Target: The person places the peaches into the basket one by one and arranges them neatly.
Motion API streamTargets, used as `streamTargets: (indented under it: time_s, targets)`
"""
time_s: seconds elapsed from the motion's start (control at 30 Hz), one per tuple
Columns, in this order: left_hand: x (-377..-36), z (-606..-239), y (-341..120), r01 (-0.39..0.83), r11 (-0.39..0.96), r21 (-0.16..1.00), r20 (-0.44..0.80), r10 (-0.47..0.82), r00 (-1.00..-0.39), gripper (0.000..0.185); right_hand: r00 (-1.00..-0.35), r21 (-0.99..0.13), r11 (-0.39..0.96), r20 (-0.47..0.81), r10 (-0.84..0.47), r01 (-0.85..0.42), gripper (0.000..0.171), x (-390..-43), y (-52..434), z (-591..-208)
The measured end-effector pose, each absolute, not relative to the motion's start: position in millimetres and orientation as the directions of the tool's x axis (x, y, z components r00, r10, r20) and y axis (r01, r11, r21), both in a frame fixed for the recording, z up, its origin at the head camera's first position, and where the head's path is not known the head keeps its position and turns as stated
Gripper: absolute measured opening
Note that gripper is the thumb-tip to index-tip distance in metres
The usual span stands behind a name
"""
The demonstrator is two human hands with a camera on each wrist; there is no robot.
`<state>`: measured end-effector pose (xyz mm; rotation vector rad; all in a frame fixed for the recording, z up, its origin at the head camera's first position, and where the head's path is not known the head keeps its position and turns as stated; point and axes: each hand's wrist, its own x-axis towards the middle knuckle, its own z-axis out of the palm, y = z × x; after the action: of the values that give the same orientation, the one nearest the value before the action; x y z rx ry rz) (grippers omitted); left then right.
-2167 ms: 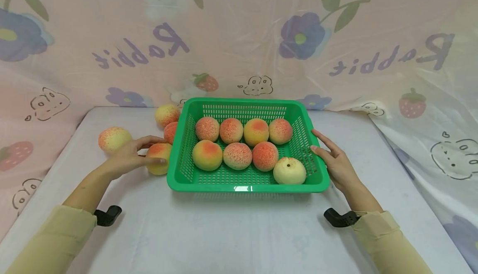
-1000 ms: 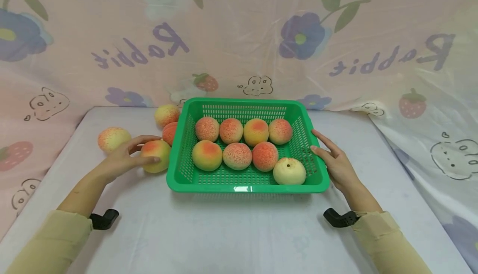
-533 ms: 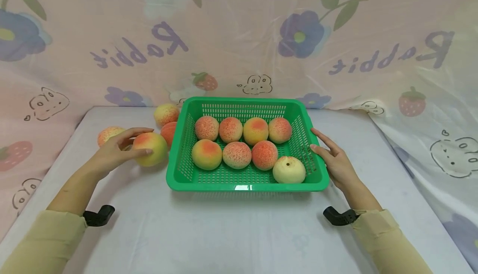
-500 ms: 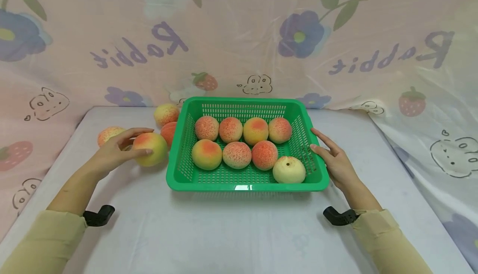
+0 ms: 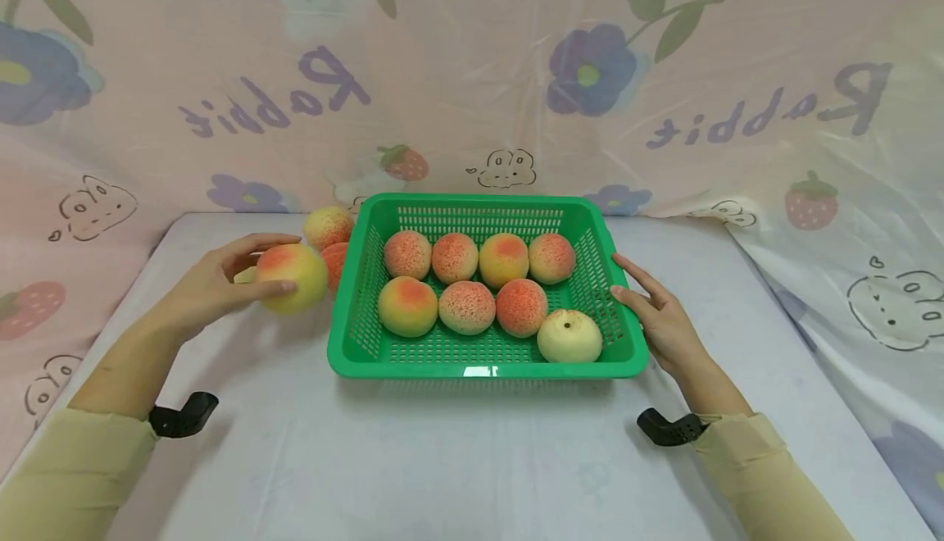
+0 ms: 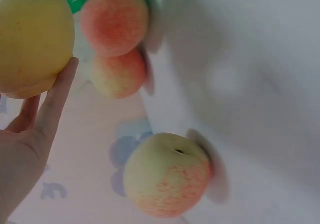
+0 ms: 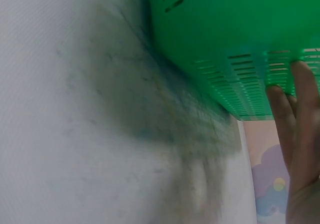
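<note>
My left hand (image 5: pixel 210 288) grips a yellow peach (image 5: pixel 304 277) with a red blush, thumb in front and fingers behind, left of the green plastic basket (image 5: pixel 472 371). In the left wrist view this peach (image 6: pixel 35 36) hangs above the table, apart from the others. My right hand (image 5: pixel 667 326) holds the basket's right side, thumb over the rim. Its fingers (image 7: pixel 302 98) lie against the slotted outer wall in the right wrist view. Several peaches sit in the basket in two rows, among them a pale one (image 5: pixel 569 336) at the front right.
A speckled peach (image 5: pixel 329 227) and a red peach (image 5: pixel 335 264) lie just left of the basket. Another pale, red-flecked peach (image 6: pixel 167 176) is mostly hidden behind my left hand in the head view. A patterned curtain (image 5: pixel 472 74) stands behind the white table (image 5: pixel 472 459).
My left hand has drawn the yellow peach leftward from the basket and raised it off the table. It now mostly covers the pale loose peach. The right hand and basket have stayed put.
</note>
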<state>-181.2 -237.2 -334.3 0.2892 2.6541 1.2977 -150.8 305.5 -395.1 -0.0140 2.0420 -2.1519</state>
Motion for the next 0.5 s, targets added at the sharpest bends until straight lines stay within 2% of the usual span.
streamTargets:
  time_s: [0.5]
  targets:
    - [-182,-306,-214,0.162,0.594,0.788,-0.047,0.32,-0.946,0.054,-0.984,-0.991,-0.053,-0.115,-0.139,0.124,0.057,-151,306,-395]
